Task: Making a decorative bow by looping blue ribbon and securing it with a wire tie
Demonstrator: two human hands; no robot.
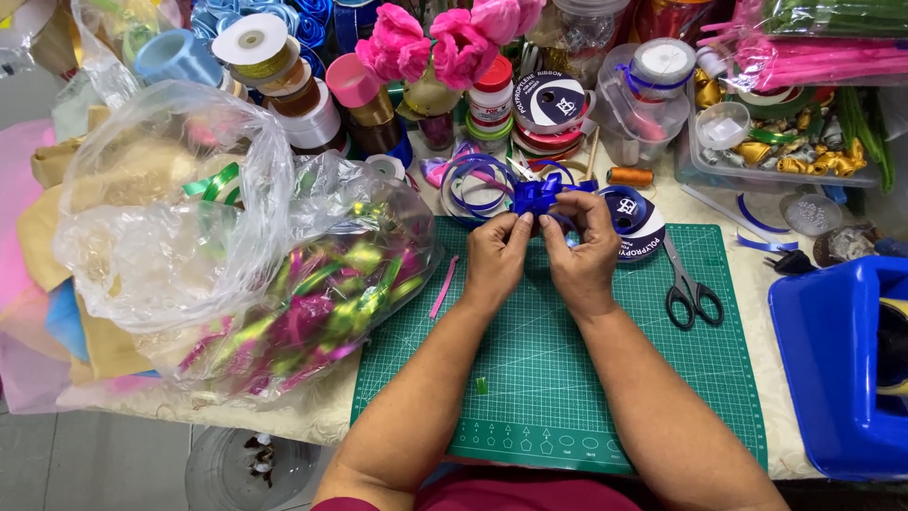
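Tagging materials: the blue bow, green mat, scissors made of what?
Blue bow: looks like glossy plastic ribbon, with shiny highlights on stiff loops. Green mat: matte, probably rubbery vinyl, with a printed grid. Scissors: bare metal blades, black handles likely plastic.

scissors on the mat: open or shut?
Shut. The scissors lie flat on the green cutting mat, blades together as one narrow point, black handle loops side by side.

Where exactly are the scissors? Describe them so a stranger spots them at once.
Find the green cutting mat in the middle of the table. The scissors lie at its right side, just right of the right hand, closed, with black handles towards the person: the only metal tool there.
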